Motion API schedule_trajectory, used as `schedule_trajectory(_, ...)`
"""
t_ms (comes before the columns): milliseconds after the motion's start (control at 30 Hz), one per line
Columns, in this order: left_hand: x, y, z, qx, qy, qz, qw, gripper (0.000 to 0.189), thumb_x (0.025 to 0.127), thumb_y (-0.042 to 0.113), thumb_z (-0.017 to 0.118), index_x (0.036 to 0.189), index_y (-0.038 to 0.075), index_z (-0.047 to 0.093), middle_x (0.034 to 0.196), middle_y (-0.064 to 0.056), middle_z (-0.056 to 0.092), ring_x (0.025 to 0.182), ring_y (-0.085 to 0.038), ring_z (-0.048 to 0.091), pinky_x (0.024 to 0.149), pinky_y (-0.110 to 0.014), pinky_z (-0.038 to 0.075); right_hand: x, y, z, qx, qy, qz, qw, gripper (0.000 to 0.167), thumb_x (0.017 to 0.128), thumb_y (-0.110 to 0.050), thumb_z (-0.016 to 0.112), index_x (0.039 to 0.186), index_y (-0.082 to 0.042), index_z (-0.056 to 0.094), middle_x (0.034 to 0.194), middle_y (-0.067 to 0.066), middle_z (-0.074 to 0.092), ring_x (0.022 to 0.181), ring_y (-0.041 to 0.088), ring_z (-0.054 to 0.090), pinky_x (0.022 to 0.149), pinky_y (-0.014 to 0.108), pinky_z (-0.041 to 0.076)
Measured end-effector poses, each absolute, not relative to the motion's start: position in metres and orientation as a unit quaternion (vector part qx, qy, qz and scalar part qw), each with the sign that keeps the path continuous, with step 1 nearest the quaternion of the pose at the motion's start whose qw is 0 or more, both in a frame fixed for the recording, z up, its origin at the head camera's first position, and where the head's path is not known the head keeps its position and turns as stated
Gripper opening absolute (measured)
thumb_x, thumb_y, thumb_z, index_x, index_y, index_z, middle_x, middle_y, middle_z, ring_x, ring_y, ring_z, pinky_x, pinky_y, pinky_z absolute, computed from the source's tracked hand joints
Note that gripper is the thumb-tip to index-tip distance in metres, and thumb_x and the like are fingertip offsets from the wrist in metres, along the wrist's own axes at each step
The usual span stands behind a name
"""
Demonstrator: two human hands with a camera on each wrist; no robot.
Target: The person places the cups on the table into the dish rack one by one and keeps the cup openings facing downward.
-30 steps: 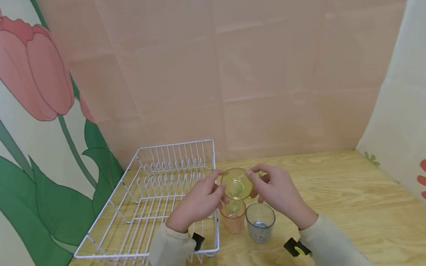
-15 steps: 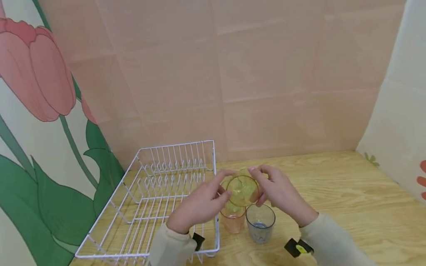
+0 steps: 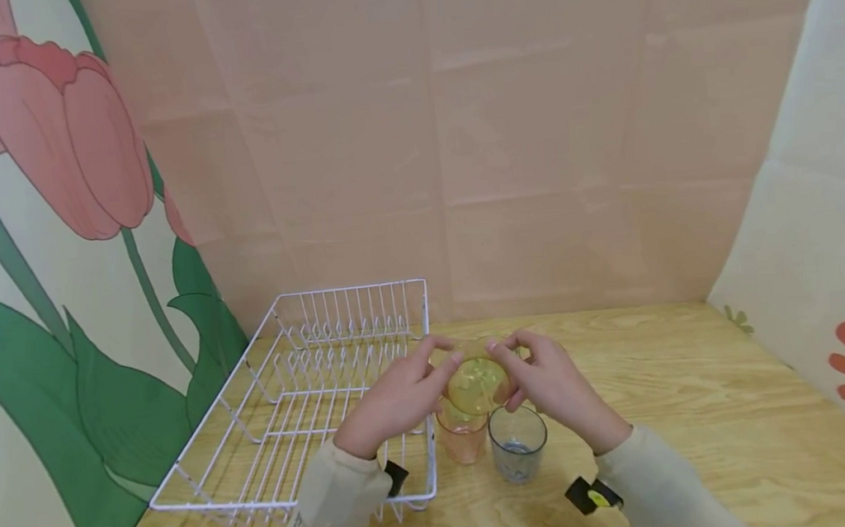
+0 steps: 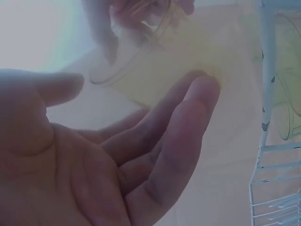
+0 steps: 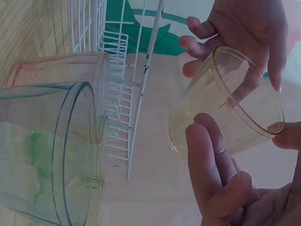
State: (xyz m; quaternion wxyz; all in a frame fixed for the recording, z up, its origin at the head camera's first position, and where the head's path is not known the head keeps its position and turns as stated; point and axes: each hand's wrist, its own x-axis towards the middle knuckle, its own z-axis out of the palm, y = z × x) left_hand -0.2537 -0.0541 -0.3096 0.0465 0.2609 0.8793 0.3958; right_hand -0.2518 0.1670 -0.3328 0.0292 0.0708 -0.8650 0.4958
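Watching this from my end of the feed: closest are the two pale sleeves (image 3: 339, 487) with black clips (image 3: 582, 495) at the wrists. There's a small dark mark on the left sleeve that might be lettering, but I can't read it.

The right hand (image 3: 549, 376) has a proper grasp on the yellow glass (image 3: 480, 387), thumb at the rim and fingers along the wall. The left hand (image 3: 394, 396) is half curved about the other side, thumb near the rim. I honestly can't tell if it's gripping or just steadying. The glass itself is tilted, up in the air between the two.

Just beyond, the blue-grey glass (image 3: 517, 457) and the pink glass (image 3: 464, 445) stand upright on the wood-look table (image 3: 664, 393). The right wrist cam also catches a greenish glass (image 5: 100, 169) behind the blue-grey one, mostly hidden.

Progress, as I'd call it: mid-job. Yellow's picked up, but not yet set down anywhere. Blue-grey and pink are untouched, both outside the white wire rack (image 3: 221, 506), so most of the handling looks left to do.

Farthest back is the plain pink backdrop (image 3: 531, 123), with a tulip print (image 3: 70, 142) on the left. No brands or labels I can read, on the glasses included.
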Motion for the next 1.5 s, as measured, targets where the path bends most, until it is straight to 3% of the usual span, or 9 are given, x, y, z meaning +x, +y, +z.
schedule_trajectory(200,-0.255,-0.0546,-0.3105,0.246,0.878,0.41,0.036,0.05,0.105,0.053,0.041,0.135,0.015,0.051,0.078,-0.01,0.068,0.07,-0.028,0.069,0.056,-0.035,0.05,-0.25,0.1643,-0.3337,0.081,-0.862,0.499,0.023,0.054,0.097,-0.058,0.055,0.107,-0.005,0.056,0.069,0.008,0.072,0.057,0.024,0.068,0.045,0.029,0.042)
schedule_trajectory(433,-0.2558,-0.0551,-0.3108,0.247,0.883,0.399,0.022,0.053,0.105,0.051,0.043,0.137,0.01,0.048,0.082,-0.008,0.07,0.066,-0.02,0.066,0.058,-0.034,0.05,-0.2508,0.1649,-0.3329,0.077,-0.86,0.505,0.018,0.053,0.1,-0.055,0.052,0.112,-0.004,0.055,0.07,0.007,0.072,0.06,0.023,0.069,0.043,0.03,0.044)
schedule_trajectory(700,-0.2576,-0.0543,-0.3107,0.239,0.883,0.403,0.03,0.056,0.101,0.055,0.049,0.137,0.012,0.047,0.093,-0.008,0.072,0.072,-0.022,0.069,0.067,-0.036,0.051,-0.2551,0.1687,-0.3328,0.079,-0.84,0.537,-0.006,0.062,0.1,-0.055,0.051,0.126,0.002,0.047,0.078,0.01,0.074,0.069,0.028,0.072,0.042,0.03,0.044)
schedule_trajectory(967,-0.2579,-0.0545,-0.3105,0.239,0.888,0.391,0.036,0.06,0.096,0.056,0.058,0.136,0.011,0.047,0.099,-0.005,0.071,0.077,-0.014,0.066,0.072,-0.038,0.054,-0.2544,0.1681,-0.3314,0.084,-0.85,0.52,-0.014,0.063,0.097,-0.053,0.059,0.121,0.004,0.065,0.085,0.01,0.075,0.071,0.024,0.071,0.047,0.034,0.05)
schedule_trajectory(1167,-0.2586,-0.0556,-0.3111,0.24,0.888,0.39,0.038,0.057,0.095,0.053,0.062,0.131,0.012,0.048,0.104,-0.009,0.07,0.082,-0.016,0.066,0.073,-0.038,0.055,-0.2562,0.1675,-0.3339,0.081,-0.857,0.509,-0.024,0.062,0.094,-0.056,0.062,0.116,0.001,0.071,0.09,0.007,0.075,0.074,0.022,0.067,0.05,0.032,0.051)
schedule_trajectory(1500,-0.2642,-0.0578,-0.311,0.225,0.865,0.443,0.067,0.055,0.101,0.051,0.053,0.134,0.008,0.047,0.109,-0.015,0.068,0.079,-0.029,0.07,0.066,-0.041,0.057,-0.2581,0.1675,-0.3347,0.089,-0.861,0.501,-0.007,0.057,0.094,-0.055,0.063,0.116,-0.003,0.071,0.092,0.007,0.072,0.076,0.02,0.062,0.053,0.034,0.053)
